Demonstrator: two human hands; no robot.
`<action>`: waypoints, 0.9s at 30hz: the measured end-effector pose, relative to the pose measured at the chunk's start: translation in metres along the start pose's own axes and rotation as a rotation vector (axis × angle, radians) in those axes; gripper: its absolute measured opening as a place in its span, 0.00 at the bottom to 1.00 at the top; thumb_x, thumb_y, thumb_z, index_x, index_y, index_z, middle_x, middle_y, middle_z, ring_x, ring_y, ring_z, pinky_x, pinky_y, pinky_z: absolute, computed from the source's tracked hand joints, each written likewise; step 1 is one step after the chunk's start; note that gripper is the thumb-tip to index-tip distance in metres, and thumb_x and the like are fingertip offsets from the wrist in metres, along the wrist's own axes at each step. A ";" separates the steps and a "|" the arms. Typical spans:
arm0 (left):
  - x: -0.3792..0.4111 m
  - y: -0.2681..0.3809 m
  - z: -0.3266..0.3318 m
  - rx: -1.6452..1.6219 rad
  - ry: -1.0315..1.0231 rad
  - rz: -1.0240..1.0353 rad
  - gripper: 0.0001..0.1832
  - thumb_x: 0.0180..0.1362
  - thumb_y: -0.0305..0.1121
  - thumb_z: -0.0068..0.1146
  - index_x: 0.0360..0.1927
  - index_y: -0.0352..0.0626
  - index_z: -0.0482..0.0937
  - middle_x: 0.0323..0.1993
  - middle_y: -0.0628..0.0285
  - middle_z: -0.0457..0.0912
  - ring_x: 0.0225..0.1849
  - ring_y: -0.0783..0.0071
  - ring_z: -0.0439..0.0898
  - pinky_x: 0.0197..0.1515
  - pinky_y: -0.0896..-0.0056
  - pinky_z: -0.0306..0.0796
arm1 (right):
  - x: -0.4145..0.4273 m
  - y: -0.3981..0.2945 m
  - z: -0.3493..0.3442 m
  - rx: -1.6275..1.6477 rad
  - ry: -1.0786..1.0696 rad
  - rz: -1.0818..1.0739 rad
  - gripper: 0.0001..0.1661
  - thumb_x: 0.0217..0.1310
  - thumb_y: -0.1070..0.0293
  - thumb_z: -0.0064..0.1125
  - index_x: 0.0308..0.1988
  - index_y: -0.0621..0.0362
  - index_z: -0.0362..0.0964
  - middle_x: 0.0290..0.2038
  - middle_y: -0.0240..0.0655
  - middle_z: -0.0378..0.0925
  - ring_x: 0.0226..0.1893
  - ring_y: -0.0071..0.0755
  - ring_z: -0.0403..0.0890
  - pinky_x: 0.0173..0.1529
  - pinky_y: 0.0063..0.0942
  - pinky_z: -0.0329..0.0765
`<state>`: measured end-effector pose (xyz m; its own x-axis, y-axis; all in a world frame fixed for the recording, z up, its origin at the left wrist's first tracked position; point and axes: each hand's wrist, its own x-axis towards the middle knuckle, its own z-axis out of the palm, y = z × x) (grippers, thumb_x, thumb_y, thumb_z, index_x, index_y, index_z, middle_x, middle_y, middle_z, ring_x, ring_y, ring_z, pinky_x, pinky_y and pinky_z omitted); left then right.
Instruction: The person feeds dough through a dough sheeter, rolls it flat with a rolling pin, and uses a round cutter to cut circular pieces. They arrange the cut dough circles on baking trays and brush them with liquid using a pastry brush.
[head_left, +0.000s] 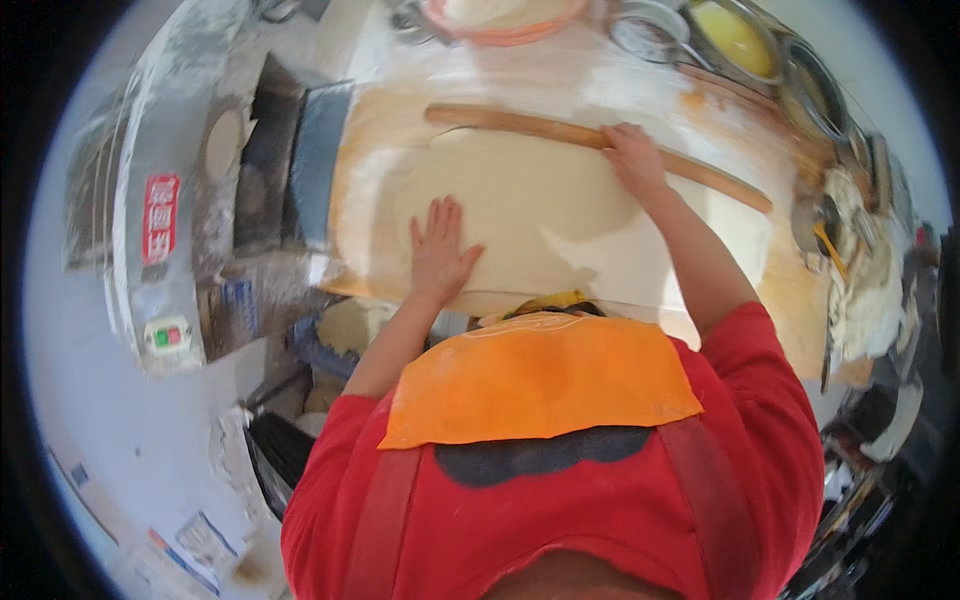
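Note:
A wide, flat sheet of pale dough (540, 202) covers much of the floured wooden work table (799, 315) before me. Along the sheet's far edge lies a long wooden rolling pin (517, 122), slanting down towards the right. My right hand (634, 157) rests on the pin, its fingers over the wood right of the pin's middle. Flat on the left part of the dough lies my left hand (441, 251), palm down with the fingers and thumb spread. It holds nothing.
A metal machine (161, 217) with red and green buttons stands at the left, beside a grey-blue tray-like surface (322, 165). At the back are a pink-rimmed basin (510, 34), a white bowl (649, 30) and a metal container of yellow contents (731, 37). Cloth (866, 277) lies at the right.

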<state>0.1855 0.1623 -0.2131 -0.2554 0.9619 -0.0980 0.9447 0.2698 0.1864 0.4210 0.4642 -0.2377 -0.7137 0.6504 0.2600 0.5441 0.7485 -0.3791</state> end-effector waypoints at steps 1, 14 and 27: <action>0.002 0.002 0.000 0.007 0.004 0.008 0.42 0.58 0.50 0.52 0.71 0.39 0.51 0.74 0.56 0.46 0.75 0.59 0.42 0.72 0.42 0.32 | -0.002 0.004 0.000 -0.006 -0.006 0.020 0.16 0.53 0.67 0.59 0.44 0.55 0.75 0.41 0.39 0.75 0.46 0.47 0.73 0.50 0.41 0.72; -0.056 -0.019 -0.028 -0.193 0.260 0.066 0.32 0.53 0.32 0.60 0.63 0.40 0.65 0.57 0.56 0.72 0.60 0.58 0.68 0.65 0.52 0.52 | -0.206 -0.115 -0.064 0.158 0.074 0.138 0.23 0.49 0.67 0.64 0.48 0.54 0.73 0.46 0.38 0.74 0.48 0.44 0.73 0.53 0.45 0.67; -0.066 -0.029 -0.037 -0.020 0.018 0.353 0.28 0.43 0.33 0.67 0.52 0.43 0.76 0.41 0.61 0.76 0.44 0.58 0.72 0.48 0.55 0.65 | -0.265 -0.072 -0.079 0.098 -0.044 0.133 0.26 0.41 0.71 0.65 0.46 0.52 0.73 0.40 0.33 0.71 0.42 0.43 0.71 0.46 0.40 0.68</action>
<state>0.1675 0.0924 -0.1756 0.0829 0.9965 -0.0068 0.9712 -0.0793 0.2248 0.6054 0.2479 -0.2091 -0.6576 0.7353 0.1637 0.5909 0.6383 -0.4933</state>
